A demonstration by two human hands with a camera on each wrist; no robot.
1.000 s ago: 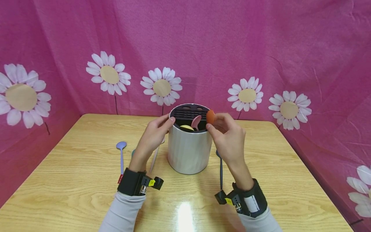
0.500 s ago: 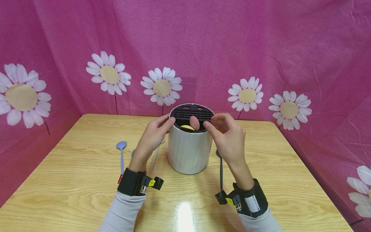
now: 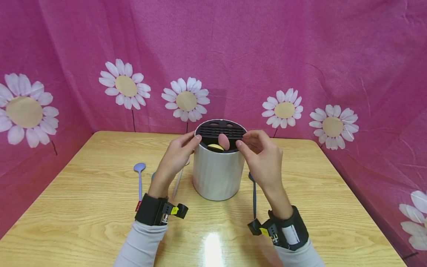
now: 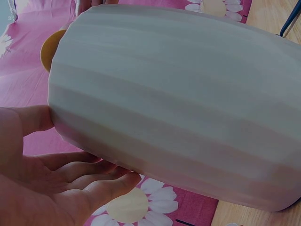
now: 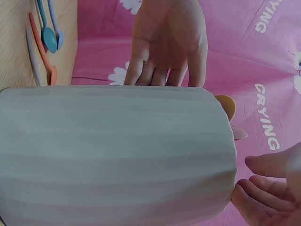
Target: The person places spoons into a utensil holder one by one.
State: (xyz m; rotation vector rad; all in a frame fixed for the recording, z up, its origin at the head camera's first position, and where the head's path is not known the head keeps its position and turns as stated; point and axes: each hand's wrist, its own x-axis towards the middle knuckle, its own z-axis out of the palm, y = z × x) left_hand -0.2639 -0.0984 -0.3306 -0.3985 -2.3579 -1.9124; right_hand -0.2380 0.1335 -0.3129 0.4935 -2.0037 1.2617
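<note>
A white ribbed utensil holder (image 3: 218,178) with a black slotted insert (image 3: 220,128) stands upright before me. My left hand (image 3: 176,154) steadies it at its left, thumb at the rim and fairly straight fingers along the wall, as the left wrist view shows. My right hand (image 3: 263,157) is at the right rim; its thumb and fingers (image 5: 263,193) are parted with nothing between them, fingertips right at the edge. Inside the holder show a pink spoon head (image 3: 224,141) and a yellow spoon head (image 3: 215,147); their handles are hidden.
Left of the holder lie a lavender spoon (image 3: 139,176), a teal spoon (image 5: 48,38), an orange utensil (image 5: 44,61) and a pale thin-handled utensil (image 3: 178,183). A dark blue spoon (image 3: 254,196) lies at the right. A pink flowered cloth (image 3: 233,55) surrounds the wooden table (image 3: 333,207).
An orange spoon was between my right fingers at the rim; it has gone down out of sight and the fingers have let go. The pink spoon head has turned. My left hand stays put.
</note>
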